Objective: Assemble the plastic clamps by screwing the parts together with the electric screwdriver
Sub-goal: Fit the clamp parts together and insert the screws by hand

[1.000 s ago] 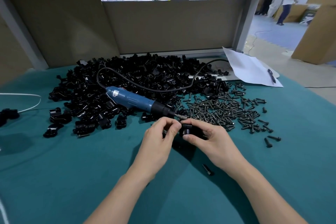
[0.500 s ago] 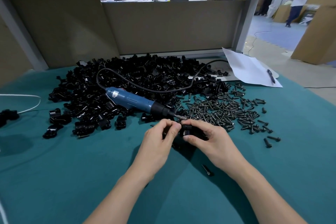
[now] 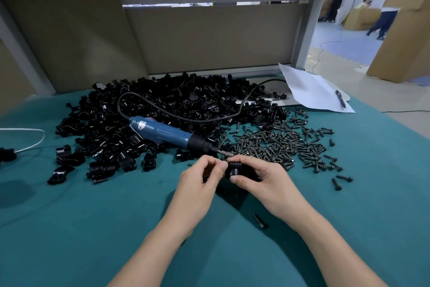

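Two hands meet on one black clamp (image 3: 233,168), held just above the teal mat (image 3: 69,228) near the middle of the table in front of me. My right hand (image 3: 267,184) wraps it, thumb underneath and fingers curled over the top, so that its left face is turned toward the other hand. My left hand (image 3: 197,182) pinches thumb and forefinger together at that face, the remaining fingers curled. I judge a screw is being started there by hand, though I cannot tell whether one sits between the tips.

The screwdriver (image 3: 162,132) lies untouched just beyond the hands, its bit pointing at them and within easy reach for the driving step. Its cord (image 3: 186,119) loops back over the heap of loose parts (image 3: 162,105). The screws (image 3: 279,144) are spread to the right of the bit, next to the gripping hand, so the next one is close by. A stray screw (image 3: 260,221) lies on the mat near my right wrist. At the far right corner a pen (image 3: 340,98) rests on a sheet of paper (image 3: 309,86).
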Demonstrator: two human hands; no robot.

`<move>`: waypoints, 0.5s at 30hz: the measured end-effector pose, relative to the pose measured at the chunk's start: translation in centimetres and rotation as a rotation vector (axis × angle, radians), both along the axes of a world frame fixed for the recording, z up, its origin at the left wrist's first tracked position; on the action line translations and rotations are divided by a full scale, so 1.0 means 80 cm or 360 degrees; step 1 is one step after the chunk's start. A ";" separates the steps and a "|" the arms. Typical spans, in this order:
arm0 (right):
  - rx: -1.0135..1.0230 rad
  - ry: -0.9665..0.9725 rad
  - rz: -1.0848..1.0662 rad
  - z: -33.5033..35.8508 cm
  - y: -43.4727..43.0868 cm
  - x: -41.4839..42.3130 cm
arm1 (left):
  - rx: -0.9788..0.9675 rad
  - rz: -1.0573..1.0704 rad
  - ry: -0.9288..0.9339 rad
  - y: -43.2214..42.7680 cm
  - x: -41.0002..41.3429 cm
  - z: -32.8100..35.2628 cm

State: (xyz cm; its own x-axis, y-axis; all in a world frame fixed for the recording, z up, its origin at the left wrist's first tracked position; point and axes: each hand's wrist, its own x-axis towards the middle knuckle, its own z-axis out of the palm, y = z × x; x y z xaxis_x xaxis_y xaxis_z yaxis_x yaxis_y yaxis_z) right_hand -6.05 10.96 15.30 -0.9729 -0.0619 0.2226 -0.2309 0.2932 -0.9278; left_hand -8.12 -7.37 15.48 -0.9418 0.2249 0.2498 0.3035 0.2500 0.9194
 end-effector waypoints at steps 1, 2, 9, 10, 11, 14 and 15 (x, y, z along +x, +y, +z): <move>0.0002 -0.0005 -0.0001 0.000 0.000 0.000 | 0.0011 -0.0007 0.0003 0.000 0.000 0.001; -0.0002 -0.0010 0.0002 0.001 0.001 0.001 | 0.0021 -0.0016 0.0006 0.000 0.000 0.001; -0.0064 -0.0041 0.0045 0.007 0.002 0.002 | 0.0019 -0.0086 0.0064 -0.001 0.002 0.005; -0.0108 -0.0049 0.0042 0.008 0.005 0.002 | 0.0014 -0.0065 0.0079 0.000 0.002 0.006; -0.0167 -0.0051 0.0022 0.009 0.008 0.001 | 0.0002 -0.0037 0.0094 0.000 0.001 0.007; -0.0541 -0.0019 -0.0195 0.017 0.024 -0.005 | -0.0282 0.0060 0.0199 0.013 -0.022 0.023; -0.0779 -0.0031 -0.0297 0.018 0.030 -0.008 | -0.0520 0.0084 0.0280 0.022 -0.037 0.030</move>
